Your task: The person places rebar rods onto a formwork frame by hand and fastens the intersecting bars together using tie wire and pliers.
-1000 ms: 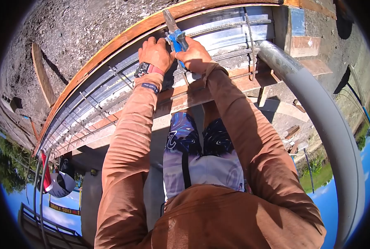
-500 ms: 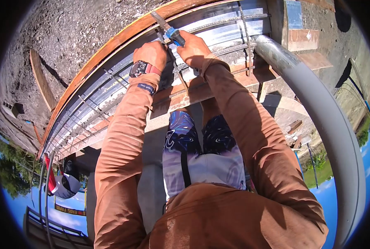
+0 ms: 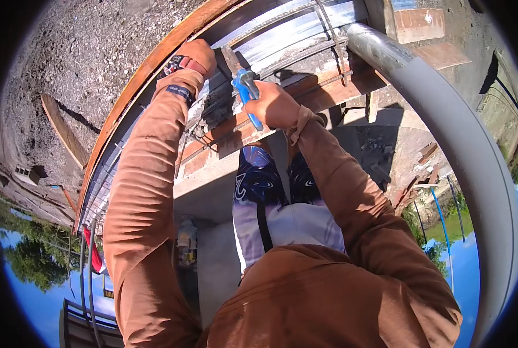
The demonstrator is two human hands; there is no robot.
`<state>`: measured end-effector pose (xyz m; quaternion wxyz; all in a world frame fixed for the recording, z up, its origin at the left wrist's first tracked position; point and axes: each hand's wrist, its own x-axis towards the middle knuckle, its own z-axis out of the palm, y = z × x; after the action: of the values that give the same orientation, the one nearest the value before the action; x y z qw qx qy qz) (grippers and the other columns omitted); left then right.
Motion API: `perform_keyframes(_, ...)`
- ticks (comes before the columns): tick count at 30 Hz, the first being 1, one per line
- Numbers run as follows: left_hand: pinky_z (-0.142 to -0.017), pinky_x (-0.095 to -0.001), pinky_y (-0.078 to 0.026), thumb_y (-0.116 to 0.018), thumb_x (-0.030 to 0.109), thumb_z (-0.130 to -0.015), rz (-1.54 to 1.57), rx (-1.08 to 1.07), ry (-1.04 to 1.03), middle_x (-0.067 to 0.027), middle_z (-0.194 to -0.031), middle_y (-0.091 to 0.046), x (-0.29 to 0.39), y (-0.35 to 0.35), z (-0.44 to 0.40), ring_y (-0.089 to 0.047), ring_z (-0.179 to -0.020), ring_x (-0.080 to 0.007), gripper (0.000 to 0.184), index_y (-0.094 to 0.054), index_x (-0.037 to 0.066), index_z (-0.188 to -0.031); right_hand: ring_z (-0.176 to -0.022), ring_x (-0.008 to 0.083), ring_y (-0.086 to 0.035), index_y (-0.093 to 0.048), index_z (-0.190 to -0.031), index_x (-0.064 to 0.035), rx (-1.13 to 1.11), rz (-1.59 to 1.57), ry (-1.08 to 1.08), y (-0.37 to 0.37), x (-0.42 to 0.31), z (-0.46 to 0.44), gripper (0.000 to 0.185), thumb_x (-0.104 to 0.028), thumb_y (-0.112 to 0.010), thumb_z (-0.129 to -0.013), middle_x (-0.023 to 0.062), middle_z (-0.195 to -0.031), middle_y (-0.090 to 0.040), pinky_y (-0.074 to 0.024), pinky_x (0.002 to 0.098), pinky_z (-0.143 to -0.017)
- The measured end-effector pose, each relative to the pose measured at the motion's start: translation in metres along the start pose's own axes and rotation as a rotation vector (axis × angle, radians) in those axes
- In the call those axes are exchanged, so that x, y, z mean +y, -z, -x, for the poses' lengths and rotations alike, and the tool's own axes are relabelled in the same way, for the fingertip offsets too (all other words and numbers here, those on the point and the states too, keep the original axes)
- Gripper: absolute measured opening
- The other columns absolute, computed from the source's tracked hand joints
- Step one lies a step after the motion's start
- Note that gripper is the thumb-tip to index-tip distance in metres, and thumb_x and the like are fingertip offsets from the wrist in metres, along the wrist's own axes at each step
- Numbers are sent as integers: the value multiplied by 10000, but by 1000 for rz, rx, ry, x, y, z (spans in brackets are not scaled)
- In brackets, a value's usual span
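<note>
Gripping pliers [image 3: 246, 87], now drawn closer, in right hand [image 3: 275, 104], we cannot tell what left hand [image 3: 199, 56] holds; wristband [image 3: 181, 92] print illegible.

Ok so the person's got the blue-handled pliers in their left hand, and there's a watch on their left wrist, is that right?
Not quite: the head view shows the blue-handled pliers in the right hand, not in the left hand. The watch is where you said.
</note>
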<state>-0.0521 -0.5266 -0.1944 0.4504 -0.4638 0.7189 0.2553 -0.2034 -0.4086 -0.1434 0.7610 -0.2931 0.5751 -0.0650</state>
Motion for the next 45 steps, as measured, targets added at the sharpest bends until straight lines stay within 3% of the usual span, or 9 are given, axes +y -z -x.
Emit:
perform_keyframes(4, -778, -381, -482, -509, 406, -832, -260, -90, -185, -167, -940, -629, -2, 17, -2, -602, -895, -320, 406, -661, 38, -913, -629, 120, -484, -518, -796, -27, -173, -150, -55, -23, 16, 11, 107, -87, -563, -720, 34, -678, -513, -411, 292, -572)
perform_keyframes(14, -774, -389, -478, -489, 382, -851, -365, -68, -286, -171, -899, -632, -12, 3, -12, -601, -863, -330, 393, -660, 28, -872, -633, 163, -537, -506, -807, 11, -96, -66, -8, -52, 7, -6, 204, -135, -586, -689, 101, -672, -547, -418, 293, -562)
perform_keyframes(21, -753, -399, -484, -525, 321, -824, -43, 23, -131, -159, -871, -639, -15, -5, 7, -607, -843, -343, 295, -657, 88, -946, -720, 361, -589, -512, -946, 75, 6, 179, 73, -30, 16, 2, 298, -131, -539, -733, 242, -736, -582, -464, 387, -647)
perform_keyframes(26, -771, -364, -469, -583, 280, -794, 373, 193, -33, -145, -905, -643, -24, -25, 24, -611, -864, -310, 250, -653, 116, -969, -726, 360, -590, -497, -984, 82, -22, 306, 99, -3, 17, 4, 311, -107, -521, -739, 239, -765, -582, -467, 391, -648)
perform_keyframes(34, -778, -363, -460, -555, 292, -825, 675, 284, 139, -152, -901, -629, -16, -52, 33, -594, -873, -330, 239, -632, 142, -995, -665, 316, -592, -570, -902, 67, -79, 629, 285, 46, 18, -15, 293, -187, -555, -757, 166, -647, -585, -469, 373, -627)
perform_keyframes(36, -770, -362, -460, -551, 287, -831, 739, 276, 195, -158, -899, -628, -12, -52, 36, -592, -872, -336, 229, -632, 138, -986, -652, 320, -594, -579, -887, 56, -230, 973, 833, 44, 36, -23, 315, -230, -556, -756, 179, -667, -588, -464, 362, -600)
perform_keyframes(38, -768, -364, -461, -547, 289, -834, 821, 276, 191, -158, -900, -628, -12, -55, 38, -592, -872, -336, 228, -633, 138, -982, -604, 262, -585, -570, -871, 40, -104, 971, 785, 22, 13, 0, 252, -179, -550, -748, 156, -643, -569, -446, 326, -569)
perform_keyframes(40, -765, -369, -461, -547, 288, -833, 829, 290, 200, -157, -899, -628, -10, -55, 40, -592, -871, -336, 227, -633, 139, -981, -565, 173, -533, -563, -863, 12, -75, 180, 4, 6, -8, 18, 167, -99, -527, -744, 92, -638, -546, -423, 295, -548)
perform_keyframes(45, -756, -387, -460, -544, 277, -830, 837, 376, 157, -160, -890, -628, -11, -66, 37, -590, -866, -343, 219, -634, 139, -974, -573, 103, -481, -544, -894, -19, -161, -188, -171, -27, 3, 18, 178, -76, -539, -726, 28, -659, -530, -401, 261, -517)
